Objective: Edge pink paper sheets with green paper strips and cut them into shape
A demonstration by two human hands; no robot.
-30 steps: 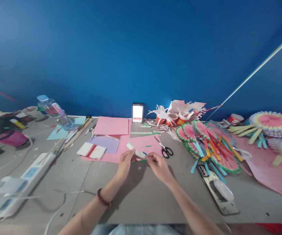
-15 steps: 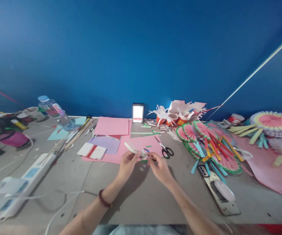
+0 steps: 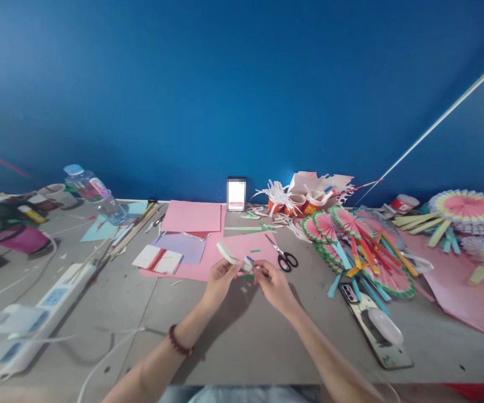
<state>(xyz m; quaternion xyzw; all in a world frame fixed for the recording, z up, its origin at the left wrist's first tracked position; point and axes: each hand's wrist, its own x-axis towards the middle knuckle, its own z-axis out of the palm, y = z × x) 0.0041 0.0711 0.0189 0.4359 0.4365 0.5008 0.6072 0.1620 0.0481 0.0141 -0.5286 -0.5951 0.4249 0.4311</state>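
Observation:
My left hand [image 3: 221, 278] pinches a pale paper strip [image 3: 226, 253], whose free end curves up and to the left. Close beside it on the right, my right hand [image 3: 272, 281] has its fingers closed on the strip's other end, where a small blue and white piece shows between the hands. Both hands are just above the near edge of a pink sheet [image 3: 214, 254]. Black-handled scissors [image 3: 287, 261] lie to the right of the hands. A small green strip [image 3: 255, 251] rests on the pink sheet beyond them.
Pink folded paper fans [image 3: 355, 224] and a phone [image 3: 386, 341] are at the right. Paper cups [image 3: 313, 204] with strips stand by the blue wall. On the left are a bottle [image 3: 94, 187], wooden sticks [image 3: 135, 230] and a power strip [image 3: 52, 299]. A small screen [image 3: 236, 194] stands at the back.
The free end of the pale strip has shifted slightly right and upright. Both hands remain nearly in the same place, still closed on the paper.

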